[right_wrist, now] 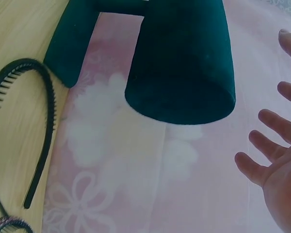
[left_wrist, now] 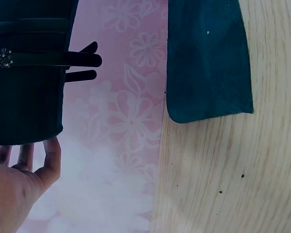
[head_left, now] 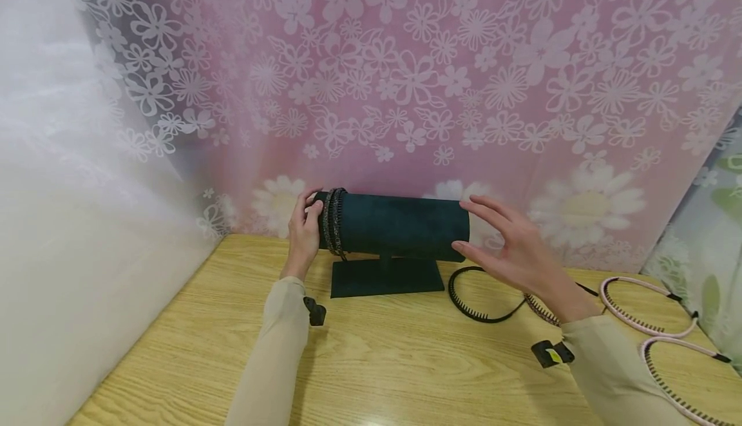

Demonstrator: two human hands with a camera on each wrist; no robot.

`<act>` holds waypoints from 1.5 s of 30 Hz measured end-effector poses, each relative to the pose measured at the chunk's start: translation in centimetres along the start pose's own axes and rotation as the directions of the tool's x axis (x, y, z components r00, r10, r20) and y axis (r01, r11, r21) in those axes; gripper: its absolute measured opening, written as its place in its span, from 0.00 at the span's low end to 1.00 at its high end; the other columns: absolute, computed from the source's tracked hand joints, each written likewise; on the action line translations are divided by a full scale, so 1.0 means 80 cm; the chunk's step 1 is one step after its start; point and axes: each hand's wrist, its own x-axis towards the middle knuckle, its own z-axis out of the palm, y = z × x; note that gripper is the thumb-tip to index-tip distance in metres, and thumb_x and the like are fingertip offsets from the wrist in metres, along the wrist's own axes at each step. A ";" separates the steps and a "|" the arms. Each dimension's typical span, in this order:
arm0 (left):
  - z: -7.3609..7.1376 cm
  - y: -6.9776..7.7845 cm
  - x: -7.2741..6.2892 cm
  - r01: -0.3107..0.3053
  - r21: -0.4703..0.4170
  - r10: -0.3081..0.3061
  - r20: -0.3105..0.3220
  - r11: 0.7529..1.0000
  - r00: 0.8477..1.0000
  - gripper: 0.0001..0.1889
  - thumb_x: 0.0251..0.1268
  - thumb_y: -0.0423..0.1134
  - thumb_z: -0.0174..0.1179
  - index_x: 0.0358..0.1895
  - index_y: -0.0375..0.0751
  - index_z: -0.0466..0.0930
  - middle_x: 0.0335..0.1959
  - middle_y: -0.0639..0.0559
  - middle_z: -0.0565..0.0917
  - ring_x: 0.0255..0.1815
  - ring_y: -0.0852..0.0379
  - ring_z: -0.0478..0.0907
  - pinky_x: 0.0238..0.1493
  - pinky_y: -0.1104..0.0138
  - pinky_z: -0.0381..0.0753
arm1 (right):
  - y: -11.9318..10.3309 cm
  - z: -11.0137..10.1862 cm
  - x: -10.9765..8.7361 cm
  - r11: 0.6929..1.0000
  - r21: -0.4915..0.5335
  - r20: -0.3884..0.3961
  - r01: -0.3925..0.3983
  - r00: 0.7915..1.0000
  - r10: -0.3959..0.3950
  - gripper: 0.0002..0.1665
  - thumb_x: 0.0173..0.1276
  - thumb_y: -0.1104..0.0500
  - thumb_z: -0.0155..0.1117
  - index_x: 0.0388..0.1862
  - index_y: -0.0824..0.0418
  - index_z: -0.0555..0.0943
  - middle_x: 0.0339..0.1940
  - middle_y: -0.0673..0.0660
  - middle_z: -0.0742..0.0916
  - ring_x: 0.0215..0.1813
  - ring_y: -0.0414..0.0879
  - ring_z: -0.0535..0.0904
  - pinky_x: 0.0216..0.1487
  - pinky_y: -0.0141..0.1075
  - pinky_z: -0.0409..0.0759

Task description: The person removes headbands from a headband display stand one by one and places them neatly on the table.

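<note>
A dark green T-shaped headband stand has a padded horizontal roll above a flat base. Near the roll's left end sit dark glittery headbands with comb teeth, side by side; their ends stick out below the roll in the left wrist view. My left hand holds the roll's left end, its fingertips partly hidden behind it. At the other end, my right hand is spread, thumb and fingers apart. In the right wrist view, that hand shows a gap from the roll.
On the wooden table, a black toothed headband lies right of the base. A brownish one is partly covered by the right wrist. Two pink headbands lie farther right. A floral curtain hangs close behind the stand.
</note>
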 end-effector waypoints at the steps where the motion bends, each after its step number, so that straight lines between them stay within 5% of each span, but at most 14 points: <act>1: 0.000 0.000 0.000 -0.001 0.003 0.001 0.002 1.000 1.000 0.24 0.81 0.53 0.42 0.73 0.52 0.71 0.67 0.45 0.76 0.66 0.44 0.73 0.70 0.44 0.68 | -0.001 0.002 0.003 1.000 -0.001 -0.002 0.006 1.000 -0.006 0.44 0.53 0.58 0.82 0.71 0.54 0.77 0.72 0.60 0.78 0.72 0.61 0.74 0.66 0.65 0.71; 24: 0.001 0.000 0.000 0.007 0.017 -0.007 -0.011 1.000 1.000 0.23 0.81 0.52 0.43 0.71 0.53 0.74 0.70 0.49 0.75 0.70 0.47 0.71 0.74 0.45 0.65 | -0.028 0.052 0.066 0.998 0.065 0.095 0.002 0.995 -0.008 0.40 0.64 0.47 0.75 0.74 0.48 0.74 0.73 0.57 0.77 0.74 0.57 0.73 0.70 0.61 0.71; 45: 0.000 0.003 0.000 -0.002 0.010 0.002 -0.011 1.000 1.000 0.23 0.81 0.52 0.43 0.70 0.51 0.74 0.72 0.49 0.74 0.71 0.46 0.71 0.74 0.44 0.65 | -0.042 0.097 0.094 0.988 0.139 0.154 -0.072 0.987 0.050 0.38 0.68 0.42 0.70 0.75 0.45 0.72 0.74 0.57 0.75 0.76 0.55 0.69 0.72 0.61 0.69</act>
